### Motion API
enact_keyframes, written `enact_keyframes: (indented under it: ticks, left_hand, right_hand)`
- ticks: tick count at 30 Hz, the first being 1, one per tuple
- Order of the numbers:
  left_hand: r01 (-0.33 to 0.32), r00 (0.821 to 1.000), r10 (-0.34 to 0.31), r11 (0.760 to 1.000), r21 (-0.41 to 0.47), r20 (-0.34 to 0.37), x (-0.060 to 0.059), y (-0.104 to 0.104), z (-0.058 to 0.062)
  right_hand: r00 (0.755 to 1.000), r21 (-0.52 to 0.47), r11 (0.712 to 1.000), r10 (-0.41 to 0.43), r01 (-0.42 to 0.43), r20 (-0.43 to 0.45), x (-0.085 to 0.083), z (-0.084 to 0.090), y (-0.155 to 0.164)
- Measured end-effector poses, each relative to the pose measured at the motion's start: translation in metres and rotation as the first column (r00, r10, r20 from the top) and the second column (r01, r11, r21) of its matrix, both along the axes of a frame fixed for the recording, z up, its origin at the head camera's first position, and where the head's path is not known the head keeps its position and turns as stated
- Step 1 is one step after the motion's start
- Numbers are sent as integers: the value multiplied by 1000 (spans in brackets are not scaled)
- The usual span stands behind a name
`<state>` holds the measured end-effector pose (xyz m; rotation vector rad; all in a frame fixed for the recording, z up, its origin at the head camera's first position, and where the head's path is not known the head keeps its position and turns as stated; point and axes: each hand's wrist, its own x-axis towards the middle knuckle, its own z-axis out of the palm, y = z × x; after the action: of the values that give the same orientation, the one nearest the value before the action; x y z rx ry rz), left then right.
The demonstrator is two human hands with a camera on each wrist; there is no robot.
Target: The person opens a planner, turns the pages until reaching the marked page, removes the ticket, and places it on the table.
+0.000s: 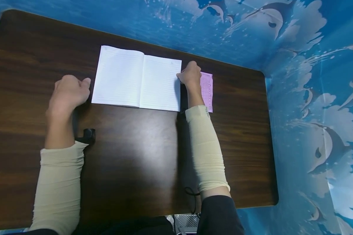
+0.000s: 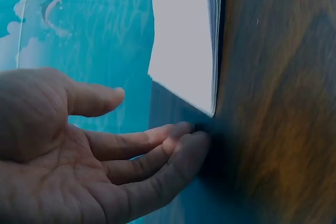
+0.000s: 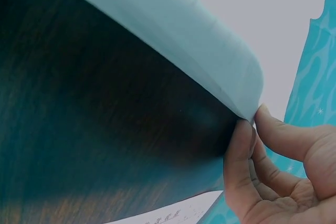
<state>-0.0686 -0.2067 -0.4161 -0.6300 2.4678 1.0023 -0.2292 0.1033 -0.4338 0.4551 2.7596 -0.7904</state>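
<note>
An open notebook (image 1: pixel 117 78) with ruled pages lies near the far edge of the table. At its right edge, my right hand (image 1: pixel 191 76) pinches the page (image 3: pixel 210 51) between thumb and fingers; in the right wrist view that edge is curled up from the table. Left of the notebook, my left hand (image 1: pixel 69 93) holds nothing. Its fingers (image 2: pixel 152 182) are loosely curled, close to the notebook's corner, and the left wrist view shows the thumb apart from them.
A pink printed sheet (image 1: pixel 206 93) lies right of the notebook, partly behind my right hand and wrist. The dark wooden table (image 1: pixel 129 147) has rounded corners. Behind and to the right hangs a blue dolphin-print covering (image 1: pixel 311 98). A cable (image 1: pixel 191 191) runs at the front edge.
</note>
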Motion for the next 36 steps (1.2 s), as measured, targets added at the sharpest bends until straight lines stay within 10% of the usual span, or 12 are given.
enact_keyframes:
  ticks: [28,36]
  left_hand:
    - [104,994,-98,983,153,-44,-5,33,-8]
    - [132,984,-126,990,45,-125,-9,23,19]
  right_hand:
    - [1000,-1,1000,6,-6,27,2,-2,0]
    - [1000,1,1000,-19,19,24,-3,1,3]
